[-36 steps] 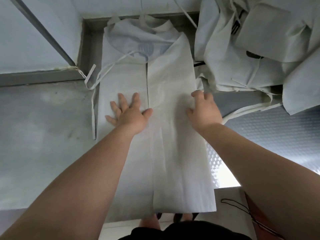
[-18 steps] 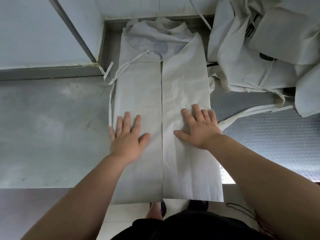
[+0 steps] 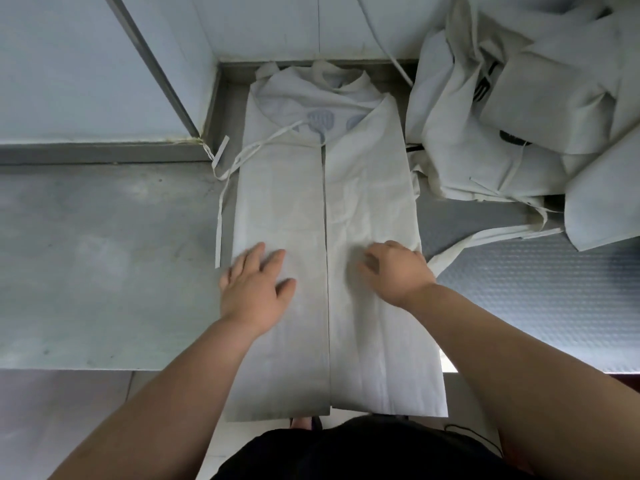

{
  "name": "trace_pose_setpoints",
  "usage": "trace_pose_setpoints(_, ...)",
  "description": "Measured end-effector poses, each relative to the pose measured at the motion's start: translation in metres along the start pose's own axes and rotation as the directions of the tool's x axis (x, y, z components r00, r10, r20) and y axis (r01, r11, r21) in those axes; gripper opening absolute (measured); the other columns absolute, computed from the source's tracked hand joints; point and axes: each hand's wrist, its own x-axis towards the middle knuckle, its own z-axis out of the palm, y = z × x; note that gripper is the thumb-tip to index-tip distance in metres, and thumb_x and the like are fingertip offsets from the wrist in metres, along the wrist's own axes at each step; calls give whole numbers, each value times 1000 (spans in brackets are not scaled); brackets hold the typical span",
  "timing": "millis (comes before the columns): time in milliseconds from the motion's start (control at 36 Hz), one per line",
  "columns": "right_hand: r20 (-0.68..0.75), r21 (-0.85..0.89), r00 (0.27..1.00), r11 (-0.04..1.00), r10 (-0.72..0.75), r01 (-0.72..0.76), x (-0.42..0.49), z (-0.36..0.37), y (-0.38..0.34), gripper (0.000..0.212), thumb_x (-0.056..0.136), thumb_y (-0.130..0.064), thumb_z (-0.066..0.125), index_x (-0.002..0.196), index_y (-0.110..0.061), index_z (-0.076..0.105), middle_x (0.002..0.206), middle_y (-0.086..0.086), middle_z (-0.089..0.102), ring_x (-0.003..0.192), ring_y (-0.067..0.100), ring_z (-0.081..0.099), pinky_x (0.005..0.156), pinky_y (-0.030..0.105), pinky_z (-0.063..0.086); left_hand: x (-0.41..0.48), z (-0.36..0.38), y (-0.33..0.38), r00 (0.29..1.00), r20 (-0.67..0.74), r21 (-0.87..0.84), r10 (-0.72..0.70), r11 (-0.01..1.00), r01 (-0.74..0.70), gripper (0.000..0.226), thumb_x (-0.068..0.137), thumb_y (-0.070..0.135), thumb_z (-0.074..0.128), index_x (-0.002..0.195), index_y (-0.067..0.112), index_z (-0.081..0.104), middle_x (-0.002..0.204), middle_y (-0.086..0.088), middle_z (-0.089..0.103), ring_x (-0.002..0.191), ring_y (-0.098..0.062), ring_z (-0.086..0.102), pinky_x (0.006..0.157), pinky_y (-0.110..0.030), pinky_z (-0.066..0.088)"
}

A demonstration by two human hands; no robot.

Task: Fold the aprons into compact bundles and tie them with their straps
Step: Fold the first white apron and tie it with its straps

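Apron (image 3: 363,202) lies lengthwise on the table (image 3: 104,271), centre. Far end sits against the wall (image 3: 263,26), near end hangs over the table's near edge. Both side flaps are folded in and meet at a middle seam. Left hand (image 3: 254,289) on left flap, right hand (image 3: 398,271) on right flap, either side of the seam, near half. Left strap (image 3: 219,216) on the table just left of the apron. Right strap (image 3: 485,237) runs right from the apron's right edge towards the pile (image 3: 519,116). Pile is far right, touching the apron's right edge, partly on the mat (image 3: 554,306).
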Motion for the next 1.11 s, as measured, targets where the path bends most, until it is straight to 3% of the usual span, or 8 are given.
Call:
trace_pose_setpoints(111,14,91,1000,996,13,-14,15,-14,-3,30,95,-30,43,111,-9,57,107,11,58,100,30,55,84,36,47,8,-16,2,992,-125,-147,-25,989,6,39,91,27,53,130,22,56,141,1,45,131,-20,39,104,-32,28)
trace_pose_setpoints(250,-57,217,998,976,7,6,42,-34,-16,37,97,-26,43,131,-12,50,124,11,55,112,27,52,88,30,45,35,-35,6,978,-209,-226,15,972,-63,34,89,11,54,122,12,62,126,-10,58,117,-31,52,99,-32,38)
trace_pose_setpoints(417,-54,280,994,957,94,-76,96,-52,-27,40,97,-23,43,135,-14,46,129,9,51,113,27,52,86,30,47,104,-56,15,979,-193,-269,64,956,-115,35,91,13,52,126,15,59,129,-8,54,118,-23,51,97,-23,33)
trace_pose_setpoints(528,-82,339,988,936,135,-99,146,-64,-40,38,97,-22,45,133,-12,48,127,9,53,113,27,52,91,35,48,161,-71,19,968,-233,-254,99,954,-158,40,90,15,53,130,16,55,132,-7,52,121,-24,49,102,-27,35)
trace_pose_setpoints(694,-104,495,970,857,220,-141,211,-71,-53,45,94,-30,53,135,-13,47,125,5,58,117,23,52,97,24,37,217,-72,33,949,-170,-249,265,920,-302,47,91,14,54,137,15,47,145,-5,37,125,-21,46,99,-19,28)
trace_pose_setpoints(833,-51,419,979,894,199,-159,236,-67,-60,37,88,-33,61,118,-11,60,108,6,63,105,24,57,82,26,42,232,-62,28,940,-195,-268,280,907,-326,23,86,15,63,108,8,67,113,-12,57,105,-27,55,85,-18,32)
trace_pose_setpoints(944,-27,397,966,889,259,-227,249,-62,-62,14,88,-20,58,76,-12,55,71,3,51,78,24,53,58,24,38,238,-58,23,954,-229,-351,194,898,-267,10,86,16,64,93,11,70,100,-8,57,89,-25,60,74,-18,34)
trace_pose_setpoints(1111,-113,738,921,652,373,-173,237,-71,-51,12,95,-23,46,85,-18,49,73,-6,44,68,11,44,70,27,36,241,-65,23,965,-234,-162,117,974,-158,20,93,31,51,102,17,62,109,-8,57,98,-31,56,80,-38,46)
